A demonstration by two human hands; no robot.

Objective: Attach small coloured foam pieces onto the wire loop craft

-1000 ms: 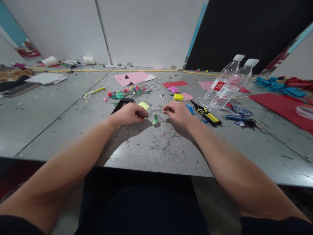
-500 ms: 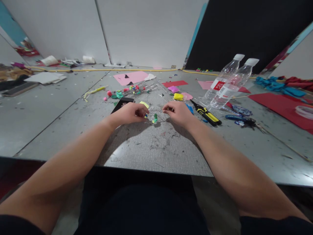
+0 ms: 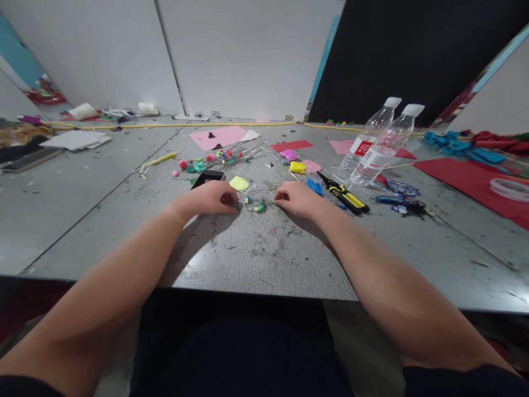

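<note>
A small wire ring [image 3: 259,208] with green, yellow and blue clay-like lumps along it lies between my hands, low over the table. At its right, a thin wire end runs into the pinched fingertips of my right hand [image 3: 298,198]. My left hand [image 3: 212,197] is just left of the ring, with a small gap between. Its fingers are curled with the tips together; whether anything thin is in them is hidden. Behind my left hand are a black box [image 3: 208,177] and a pale yellow piece [image 3: 238,183].
Wire stems with coloured lumps [image 3: 223,158] lie behind my hands, near yellow [image 3: 297,167], purple [image 3: 289,155] and blue [image 3: 314,187] pieces. To the right are black-and-yellow pliers [image 3: 345,194], blue-handled pliers [image 3: 392,200], two plastic bottles [image 3: 374,160] and red sheets [image 3: 454,173].
My left hand has moved left, away from the ring, which now shows more fully. The ring sits flatter and slightly lower. My right hand stays pinched at its right side.
</note>
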